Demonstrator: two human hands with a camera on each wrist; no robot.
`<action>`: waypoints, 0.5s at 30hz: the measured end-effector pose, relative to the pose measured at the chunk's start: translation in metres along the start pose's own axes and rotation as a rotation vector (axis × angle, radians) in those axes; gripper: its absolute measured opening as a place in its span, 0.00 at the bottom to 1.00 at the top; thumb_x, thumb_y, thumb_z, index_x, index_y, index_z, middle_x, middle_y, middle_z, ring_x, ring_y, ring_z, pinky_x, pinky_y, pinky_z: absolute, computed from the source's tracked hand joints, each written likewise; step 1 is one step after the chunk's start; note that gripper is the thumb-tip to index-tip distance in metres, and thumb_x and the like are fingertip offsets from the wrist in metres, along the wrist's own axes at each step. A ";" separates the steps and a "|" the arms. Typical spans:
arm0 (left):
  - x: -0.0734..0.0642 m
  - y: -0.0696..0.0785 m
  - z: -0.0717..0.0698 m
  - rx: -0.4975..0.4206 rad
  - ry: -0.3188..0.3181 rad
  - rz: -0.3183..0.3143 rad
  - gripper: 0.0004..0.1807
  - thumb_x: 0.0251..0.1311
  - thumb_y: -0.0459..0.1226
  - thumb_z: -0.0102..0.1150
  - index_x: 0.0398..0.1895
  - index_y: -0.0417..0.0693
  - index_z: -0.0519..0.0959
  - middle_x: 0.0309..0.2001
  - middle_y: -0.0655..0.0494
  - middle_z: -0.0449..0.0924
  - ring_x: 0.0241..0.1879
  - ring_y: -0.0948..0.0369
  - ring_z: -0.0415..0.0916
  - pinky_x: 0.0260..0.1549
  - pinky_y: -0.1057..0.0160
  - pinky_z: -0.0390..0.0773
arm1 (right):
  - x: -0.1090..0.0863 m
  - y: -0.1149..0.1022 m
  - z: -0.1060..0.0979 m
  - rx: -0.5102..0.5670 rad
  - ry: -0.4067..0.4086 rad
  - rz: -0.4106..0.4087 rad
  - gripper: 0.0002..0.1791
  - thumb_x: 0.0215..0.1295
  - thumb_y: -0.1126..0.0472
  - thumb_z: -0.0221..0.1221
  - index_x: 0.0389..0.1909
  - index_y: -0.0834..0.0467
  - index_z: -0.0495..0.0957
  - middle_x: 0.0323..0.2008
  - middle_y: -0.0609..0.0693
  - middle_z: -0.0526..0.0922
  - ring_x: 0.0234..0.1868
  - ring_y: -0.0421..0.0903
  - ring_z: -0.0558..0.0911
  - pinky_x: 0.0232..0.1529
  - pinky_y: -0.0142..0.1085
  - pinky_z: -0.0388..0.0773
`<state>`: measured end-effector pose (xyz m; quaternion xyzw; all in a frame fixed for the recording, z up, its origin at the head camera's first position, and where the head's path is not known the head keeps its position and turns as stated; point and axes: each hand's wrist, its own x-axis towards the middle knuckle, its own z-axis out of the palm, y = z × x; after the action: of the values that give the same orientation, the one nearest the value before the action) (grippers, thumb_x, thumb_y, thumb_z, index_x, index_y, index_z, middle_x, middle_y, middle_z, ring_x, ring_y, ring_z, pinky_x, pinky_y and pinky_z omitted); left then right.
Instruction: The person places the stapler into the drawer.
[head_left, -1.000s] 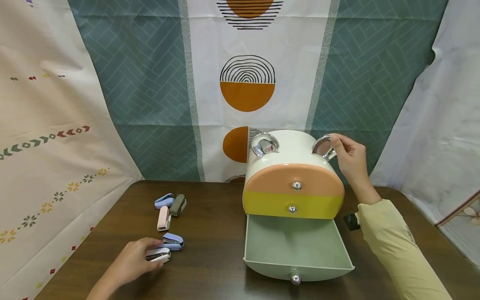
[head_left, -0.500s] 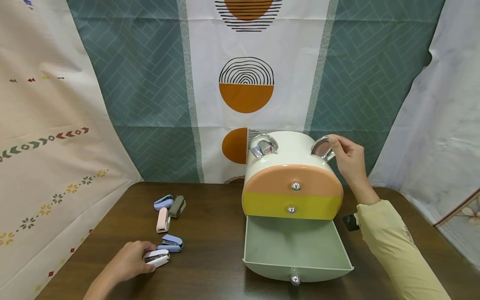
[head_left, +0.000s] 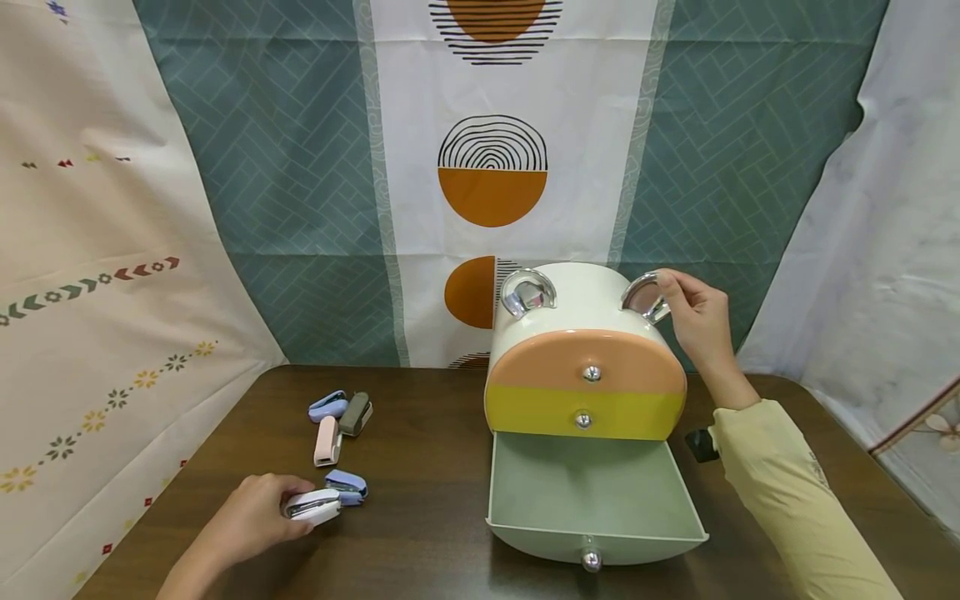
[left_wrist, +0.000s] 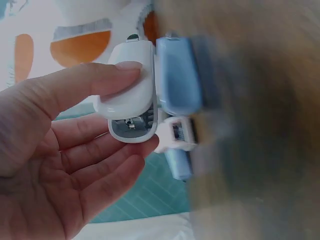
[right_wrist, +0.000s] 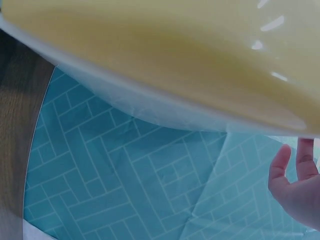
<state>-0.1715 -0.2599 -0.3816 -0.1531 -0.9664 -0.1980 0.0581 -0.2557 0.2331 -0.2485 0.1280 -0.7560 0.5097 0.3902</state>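
Observation:
My left hand grips a small white stapler between thumb and fingers. In the left wrist view the thumb lies on top of the stapler and fingertips support its underside. A blue stapler is right beside it on the table. My right hand pinches the right shiny ear-shaped handle on top of a rounded white drawer box. The box's bottom green drawer is pulled out with nothing inside. In the right wrist view the box hides part of the right hand.
Farther back on the left lie a pink stapler, a dark grey-green stapler and another blue stapler. Orange and yellow drawers are closed above the green one. A patterned curtain hangs behind the brown table.
The left hand has firmed its hold on the white stapler and raised it slightly, so it now overlaps the nearby blue stapler. The right hand stays on the ear-shaped handle.

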 end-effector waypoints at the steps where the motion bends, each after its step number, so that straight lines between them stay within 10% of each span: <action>1: 0.000 0.003 -0.002 -0.001 0.012 0.009 0.18 0.31 0.38 0.72 0.31 0.45 0.82 0.24 0.63 0.78 0.22 0.71 0.67 0.21 0.69 0.68 | 0.000 0.000 0.000 -0.003 0.000 -0.001 0.17 0.65 0.63 0.52 0.42 0.75 0.76 0.29 0.23 0.75 0.34 0.26 0.74 0.36 0.20 0.67; 15: 0.025 0.067 -0.013 -0.122 0.053 0.163 0.18 0.36 0.37 0.71 0.36 0.44 0.82 0.31 0.60 0.81 0.26 0.70 0.72 0.25 0.69 0.72 | 0.000 0.001 -0.001 -0.003 0.004 -0.006 0.17 0.65 0.63 0.52 0.42 0.75 0.76 0.29 0.22 0.75 0.33 0.26 0.74 0.35 0.20 0.67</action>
<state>-0.1730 -0.1995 -0.3413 -0.2289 -0.9351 -0.2552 0.0902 -0.2560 0.2339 -0.2487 0.1286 -0.7557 0.5076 0.3933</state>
